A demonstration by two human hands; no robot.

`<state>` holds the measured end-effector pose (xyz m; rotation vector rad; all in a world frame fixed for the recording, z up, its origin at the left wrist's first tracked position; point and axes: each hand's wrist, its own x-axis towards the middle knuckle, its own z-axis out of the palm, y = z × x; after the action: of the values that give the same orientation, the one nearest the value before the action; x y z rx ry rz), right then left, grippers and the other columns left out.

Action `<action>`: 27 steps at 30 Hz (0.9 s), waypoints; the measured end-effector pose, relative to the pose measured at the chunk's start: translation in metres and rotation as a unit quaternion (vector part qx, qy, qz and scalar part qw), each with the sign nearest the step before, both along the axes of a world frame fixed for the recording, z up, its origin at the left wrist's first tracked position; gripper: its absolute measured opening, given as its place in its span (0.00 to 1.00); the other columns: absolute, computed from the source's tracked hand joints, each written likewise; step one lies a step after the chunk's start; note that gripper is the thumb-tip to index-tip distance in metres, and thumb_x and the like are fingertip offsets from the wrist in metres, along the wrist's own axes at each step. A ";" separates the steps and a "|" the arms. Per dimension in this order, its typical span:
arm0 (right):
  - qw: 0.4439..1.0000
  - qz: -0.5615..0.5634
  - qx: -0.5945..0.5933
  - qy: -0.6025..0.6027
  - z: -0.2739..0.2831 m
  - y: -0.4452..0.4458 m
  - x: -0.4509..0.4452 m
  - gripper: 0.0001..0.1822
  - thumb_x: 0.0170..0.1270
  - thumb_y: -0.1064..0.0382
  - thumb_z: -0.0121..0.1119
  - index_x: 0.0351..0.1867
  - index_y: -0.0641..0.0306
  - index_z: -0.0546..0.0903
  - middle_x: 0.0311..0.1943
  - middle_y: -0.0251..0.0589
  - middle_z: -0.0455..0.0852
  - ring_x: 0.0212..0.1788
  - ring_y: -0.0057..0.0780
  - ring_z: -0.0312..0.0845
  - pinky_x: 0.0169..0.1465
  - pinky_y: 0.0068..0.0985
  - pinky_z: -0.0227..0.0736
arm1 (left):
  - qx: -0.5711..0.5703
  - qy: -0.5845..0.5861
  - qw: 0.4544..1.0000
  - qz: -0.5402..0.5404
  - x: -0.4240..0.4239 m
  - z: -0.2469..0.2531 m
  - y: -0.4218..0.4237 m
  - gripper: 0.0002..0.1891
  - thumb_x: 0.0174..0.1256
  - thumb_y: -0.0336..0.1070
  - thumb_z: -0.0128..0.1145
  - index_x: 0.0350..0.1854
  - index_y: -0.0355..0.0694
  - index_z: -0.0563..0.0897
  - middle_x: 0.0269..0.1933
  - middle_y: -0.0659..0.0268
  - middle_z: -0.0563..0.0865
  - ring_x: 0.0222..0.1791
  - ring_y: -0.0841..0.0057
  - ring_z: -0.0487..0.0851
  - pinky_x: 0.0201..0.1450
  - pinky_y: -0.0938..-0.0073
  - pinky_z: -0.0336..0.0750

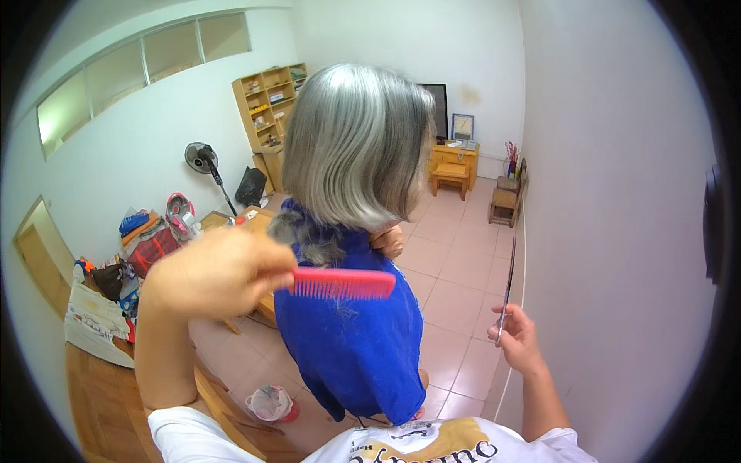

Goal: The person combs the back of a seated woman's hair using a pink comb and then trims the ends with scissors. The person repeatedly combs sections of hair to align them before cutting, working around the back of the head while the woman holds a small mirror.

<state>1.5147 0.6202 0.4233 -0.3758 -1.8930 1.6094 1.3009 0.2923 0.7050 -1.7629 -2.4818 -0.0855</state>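
Note:
A person with chin-length grey hair (347, 144) is in front of me, back mostly turned, with a blue cloth (353, 341) draped over the shoulders. Cut grey tufts (321, 246) lie on the cloth near the neck. My left hand (220, 272), slightly blurred, grips a pink comb (344, 282), teeth downward, below the hair at upper-back height. Away to the right, my right hand (518, 335) holds a pair of metal scissors (508, 289) by the handles, blades pointing up and apart from the hair. The person's own hand (389, 242) is at the cloth's neckline.
A white wall (613, 231) runs close along my right side. To the lower left stand a lined waste bin (272, 403) and a wooden bed or bench (98, 393). Beyond are a standing fan (202, 159), a clothes pile (147, 237), a wooden stool (450, 172) and a chair (505, 199).

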 end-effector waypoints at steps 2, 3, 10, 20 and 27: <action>1.000 -0.012 0.003 0.011 -0.003 -0.001 0.000 0.18 0.63 0.70 0.66 0.54 0.66 0.77 0.25 0.29 0.81 0.26 0.13 0.74 0.29 0.15 0.68 | -0.028 0.036 0.998 -0.041 0.013 -0.003 -0.008 0.06 0.59 0.31 0.66 0.37 0.40 0.86 0.31 0.58 0.84 0.31 0.59 0.84 0.34 0.63 0.77; 1.000 -0.016 -0.005 0.019 -0.004 -0.003 -0.001 0.18 0.63 0.70 0.65 0.54 0.66 0.77 0.26 0.29 0.81 0.26 0.13 0.74 0.29 0.16 0.69 | -0.045 0.032 0.998 -0.034 0.018 -0.006 -0.014 0.06 0.57 0.30 0.66 0.37 0.40 0.86 0.30 0.58 0.84 0.31 0.60 0.83 0.34 0.63 0.76; 0.999 -0.050 -0.006 0.019 0.015 -0.008 -0.010 0.21 0.65 0.71 0.60 0.59 0.65 0.75 0.28 0.31 0.82 0.29 0.15 0.77 0.30 0.17 0.72 | 0.274 0.248 0.923 -0.104 -0.009 0.057 0.039 0.08 0.66 0.25 0.57 0.44 0.34 0.84 0.32 0.55 0.81 0.30 0.62 0.79 0.35 0.69 0.73; 0.995 -0.005 0.076 0.063 0.044 0.009 -0.041 0.25 0.62 0.77 0.53 0.62 0.64 0.75 0.28 0.34 0.85 0.26 0.13 0.76 0.29 0.17 0.74 | 0.244 0.402 0.881 -0.044 -0.050 0.072 0.085 0.07 0.72 0.36 0.56 0.45 0.41 0.83 0.34 0.57 0.82 0.34 0.55 0.81 0.36 0.61 0.75; 0.987 0.030 0.137 0.075 0.090 0.040 -0.068 0.24 0.61 0.78 0.50 0.60 0.63 0.76 0.26 0.34 0.85 0.25 0.14 0.76 0.29 0.17 0.74 | 0.221 0.402 0.887 -0.043 -0.033 0.021 0.045 0.05 0.65 0.29 0.60 0.40 0.39 0.84 0.29 0.61 0.79 0.30 0.62 0.79 0.33 0.62 0.71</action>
<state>1.4471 0.6602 0.5134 -0.0788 -1.9894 1.3494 1.2679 0.3372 0.7262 -1.3291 -1.6277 0.0620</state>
